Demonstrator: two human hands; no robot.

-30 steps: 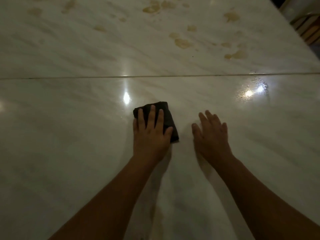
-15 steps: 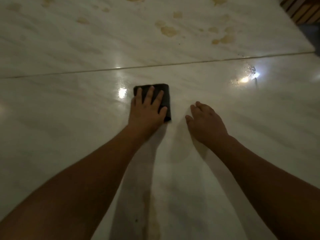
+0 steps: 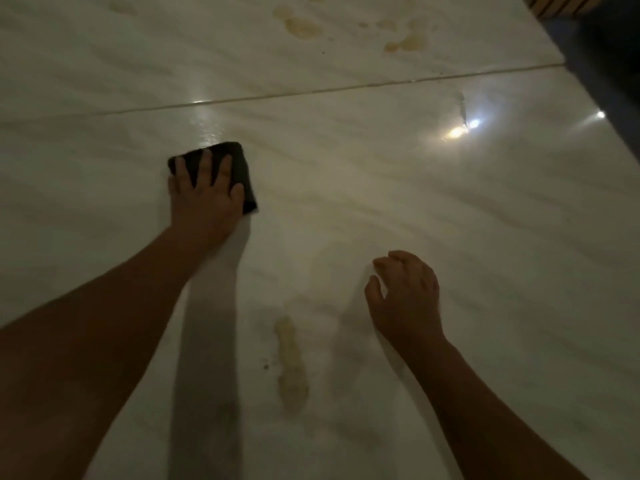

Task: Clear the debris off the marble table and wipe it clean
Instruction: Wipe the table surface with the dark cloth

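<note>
Head view only. Left hand (image 3: 204,199) at 10 o'clock from centre, fingers straight and spread wide, pressing flat on folded dark cloth (image 3: 237,157); cloth flat on marble table (image 3: 450,220), just short of seam (image 3: 311,92). Right hand (image 3: 405,299) at 5 o'clock, fingers loosely curled, tips resting on bare marble, holding nothing. Yellowish smear (image 3: 291,365) with dark specks (image 3: 266,367) at 6 o'clock, between the two forearms, well apart from cloth. More yellowish blotches (image 3: 301,26) at 12 to 1 o'clock, beyond seam. Judged mid-wipe, much left to do. Risks: near smear missed, lying close under the arms and on the near side of the cloth; specks dragged under cloth, scratching or streaking polished stone; residue spread thin rather than lifted if cloth already loaded; grime packed into seam on passes across it; right forearm set down in near smear. Glare (image 3: 457,131) at 2 o'clock likely to mask wet streaks.
</note>
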